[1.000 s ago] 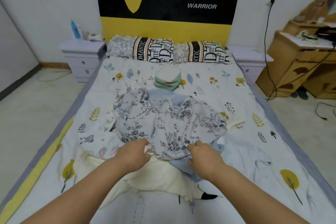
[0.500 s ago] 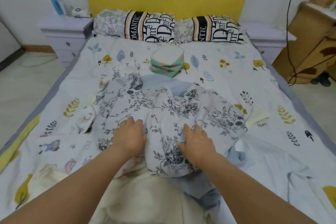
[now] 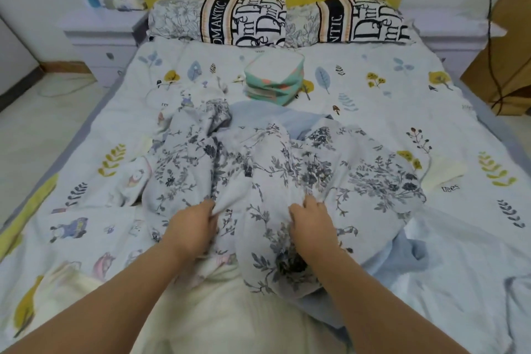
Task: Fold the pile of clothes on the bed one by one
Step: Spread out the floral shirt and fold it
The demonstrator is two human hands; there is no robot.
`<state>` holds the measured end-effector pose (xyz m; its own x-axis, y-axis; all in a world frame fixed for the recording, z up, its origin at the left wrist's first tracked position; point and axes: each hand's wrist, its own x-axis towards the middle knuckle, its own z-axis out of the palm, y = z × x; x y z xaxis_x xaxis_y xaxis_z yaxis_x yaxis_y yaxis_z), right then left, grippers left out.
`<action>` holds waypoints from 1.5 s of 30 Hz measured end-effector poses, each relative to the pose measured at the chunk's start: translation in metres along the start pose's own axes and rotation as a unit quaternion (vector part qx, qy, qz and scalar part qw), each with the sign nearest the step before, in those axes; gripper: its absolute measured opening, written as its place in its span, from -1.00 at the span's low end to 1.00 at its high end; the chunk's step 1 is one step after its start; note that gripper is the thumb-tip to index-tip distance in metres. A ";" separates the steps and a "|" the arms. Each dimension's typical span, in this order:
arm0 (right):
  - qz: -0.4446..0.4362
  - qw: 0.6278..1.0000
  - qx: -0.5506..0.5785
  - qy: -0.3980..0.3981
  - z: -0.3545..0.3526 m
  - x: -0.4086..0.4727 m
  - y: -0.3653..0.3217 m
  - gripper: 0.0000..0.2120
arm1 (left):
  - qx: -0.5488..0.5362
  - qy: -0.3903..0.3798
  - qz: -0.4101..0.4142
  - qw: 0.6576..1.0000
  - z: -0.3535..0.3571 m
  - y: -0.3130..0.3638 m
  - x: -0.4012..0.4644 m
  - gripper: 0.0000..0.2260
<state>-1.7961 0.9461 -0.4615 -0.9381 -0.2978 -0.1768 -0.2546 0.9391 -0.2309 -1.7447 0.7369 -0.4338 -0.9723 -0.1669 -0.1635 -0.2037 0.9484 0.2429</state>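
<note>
Two hands have moved up from the near hem since a second ago: our left hand (image 3: 193,228) and right hand (image 3: 311,227) now bunch the floral garment (image 3: 287,169) atop the pile, fingers seemingly curled into cloth, so we judge sorting just begun. Beyond it sits a folded stack (image 3: 274,80); behind that, pillows (image 3: 244,20) read "ROMANTIC". Right of the garment, the sheet (image 3: 373,89) reads "trees".

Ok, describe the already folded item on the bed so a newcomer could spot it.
Start at the two lettered pillows by the yellow headboard. Just below the gap between them sits a small folded stack, mint green with orange patches, squared and compact, unlike the crumpled floral garment nearer the hands.
</note>
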 end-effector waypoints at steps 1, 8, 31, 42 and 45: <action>0.000 1.000 0.015 0.017 -0.002 -0.006 0.002 -0.82 | -0.016 0.013 0.000 1.000 -0.004 -0.003 -0.008 -0.95; 0.067 0.993 0.088 0.046 -0.032 -0.070 0.023 -0.67 | -0.101 0.084 -0.064 0.989 -0.057 -0.030 -0.073 -0.92; 0.077 0.996 -0.014 0.030 -0.064 -0.157 0.002 -0.32 | -0.079 -0.010 -0.063 0.995 -0.047 0.003 -0.158 -0.92; -0.095 0.960 0.221 0.145 -0.063 -0.104 -0.043 -0.72 | -0.171 0.007 -0.103 0.980 -0.033 0.030 -0.087 -0.72; -0.266 0.923 0.150 0.236 -0.072 -0.146 -0.061 -0.81 | -0.281 -0.010 -0.173 0.944 -0.041 0.043 -0.077 -0.54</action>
<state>-1.6607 0.9443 -0.3525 -0.7146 -0.5287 0.4581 -0.6987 0.5710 -0.4310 -1.6835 0.7798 -0.3721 -0.8349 -0.4302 -0.3433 -0.5434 0.5446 0.6389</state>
